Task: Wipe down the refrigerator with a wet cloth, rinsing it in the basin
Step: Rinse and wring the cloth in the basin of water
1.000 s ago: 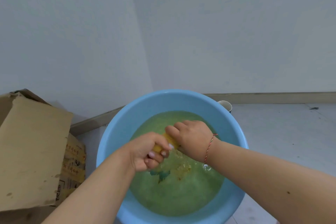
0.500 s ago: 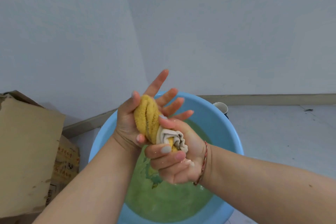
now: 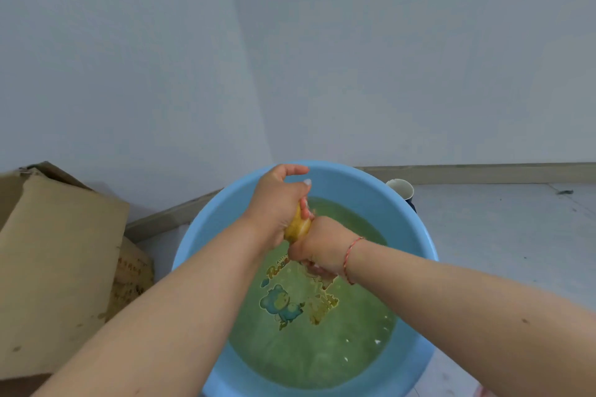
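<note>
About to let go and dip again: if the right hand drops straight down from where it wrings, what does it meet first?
Most likely the greenish water in the blue basin, directly beneath the right hand; nothing shows between, though the height above it is unclear.

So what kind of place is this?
Probably a bare room corner at home or in storage: plain grey walls, worn brown cardboard box on the floor, round blue plastic basin of greenish water.

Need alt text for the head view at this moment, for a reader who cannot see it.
Both hands, left hand above right hand, grip a twisted yellow cloth over a blue basin of greenish water. A cardboard box stands to the left on the floor, a cup behind the basin near a pale wall.
</note>
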A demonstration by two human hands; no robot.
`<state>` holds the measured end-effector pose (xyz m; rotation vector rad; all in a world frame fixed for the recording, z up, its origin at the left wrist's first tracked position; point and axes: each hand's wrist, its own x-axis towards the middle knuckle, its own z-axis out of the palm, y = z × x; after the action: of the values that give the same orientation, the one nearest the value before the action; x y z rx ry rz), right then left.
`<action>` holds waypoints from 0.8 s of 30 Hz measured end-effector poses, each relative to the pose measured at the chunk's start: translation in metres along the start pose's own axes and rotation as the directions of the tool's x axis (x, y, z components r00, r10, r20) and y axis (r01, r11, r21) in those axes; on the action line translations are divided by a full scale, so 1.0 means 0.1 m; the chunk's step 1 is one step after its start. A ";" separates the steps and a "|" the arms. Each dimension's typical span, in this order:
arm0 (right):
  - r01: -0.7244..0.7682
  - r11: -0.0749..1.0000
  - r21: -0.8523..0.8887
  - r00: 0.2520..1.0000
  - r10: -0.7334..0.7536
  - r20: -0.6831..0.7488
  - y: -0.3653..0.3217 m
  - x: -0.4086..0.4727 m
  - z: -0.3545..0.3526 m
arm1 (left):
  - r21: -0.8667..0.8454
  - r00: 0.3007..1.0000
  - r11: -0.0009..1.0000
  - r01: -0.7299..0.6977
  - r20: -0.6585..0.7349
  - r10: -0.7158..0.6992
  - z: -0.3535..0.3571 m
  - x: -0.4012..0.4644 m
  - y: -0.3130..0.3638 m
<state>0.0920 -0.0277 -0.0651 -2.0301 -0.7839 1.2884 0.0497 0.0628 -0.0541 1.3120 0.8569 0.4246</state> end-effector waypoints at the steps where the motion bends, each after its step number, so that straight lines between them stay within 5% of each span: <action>1: -0.001 0.999 -0.052 1.000 0.000 -0.019 0.02 0.03 0.04 | 0.025 0.999 1.000 0.009 -0.047 -0.008 0.02 0.03 -0.08; 8: 0.096 0.827 -0.554 0.994 -0.112 0.005 0.14 0.13 0.17 | 0.036 0.958 0.996 0.082 -0.278 -0.069 0.04 0.08 -0.48; 17: 0.046 0.888 -0.457 0.996 -0.077 -0.049 0.24 0.24 0.09 | -0.212 0.936 0.955 0.209 -0.241 -0.258 -0.06 0.07 -0.44; 24: 0.218 0.952 -0.213 0.969 -0.237 -0.066 0.19 0.19 -0.17 | -0.185 0.909 0.891 0.414 0.037 -0.414 -0.35 -0.18 -0.33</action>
<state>0.1177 -0.0290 -0.0837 -2.0678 -1.1108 1.0129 0.0055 0.0652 -0.0806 0.9193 1.0440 0.1641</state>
